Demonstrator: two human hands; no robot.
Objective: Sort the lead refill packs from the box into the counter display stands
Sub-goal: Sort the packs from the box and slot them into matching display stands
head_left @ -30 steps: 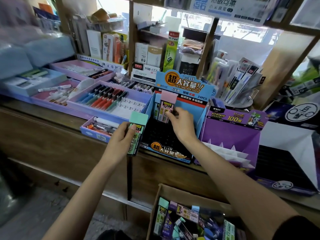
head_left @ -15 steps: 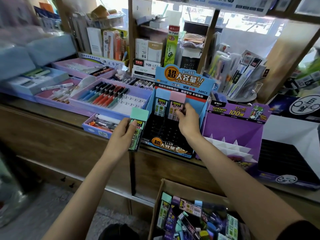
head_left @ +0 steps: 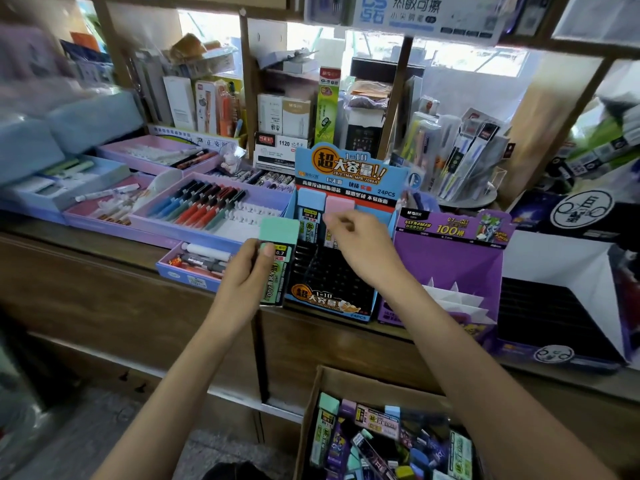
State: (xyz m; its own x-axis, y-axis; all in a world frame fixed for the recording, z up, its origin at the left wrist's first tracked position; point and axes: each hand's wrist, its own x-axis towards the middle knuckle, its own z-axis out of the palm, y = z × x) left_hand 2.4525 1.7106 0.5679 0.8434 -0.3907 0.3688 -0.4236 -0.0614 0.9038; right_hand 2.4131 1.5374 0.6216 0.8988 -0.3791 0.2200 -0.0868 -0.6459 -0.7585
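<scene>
"Green-capped pack (head_left: 278,268), where is it?"

"In the left hand (head_left: 242,277), thumb and fingers curled round it, at nine o'clock of the blue display stand (head_left: 346,168), just beside its front corner."

"And the right hand (head_left: 363,251)?"

"Over the stand's back row, fingertips by the pink pack (head_left: 341,204) (too blurred to tell whether they pinch it). A blue pack (head_left: 310,209) stands at its nine o'clock."

"The box (head_left: 346,379)?"

"At six o'clock, below the counter (head_left: 86,244), holding loose packs (head_left: 379,426). The purple stand (head_left: 450,265) is at three o'clock."

our left hand (head_left: 242,275) grips a green pack (head_left: 278,247) upright, just left of the blue stand (head_left: 346,174). right hand (head_left: 367,251) is at the back row by the pink pack (head_left: 341,204), too blurry to tell if it's touching. a blue pack (head_left: 310,202) stands beside the pink one.
</scene>
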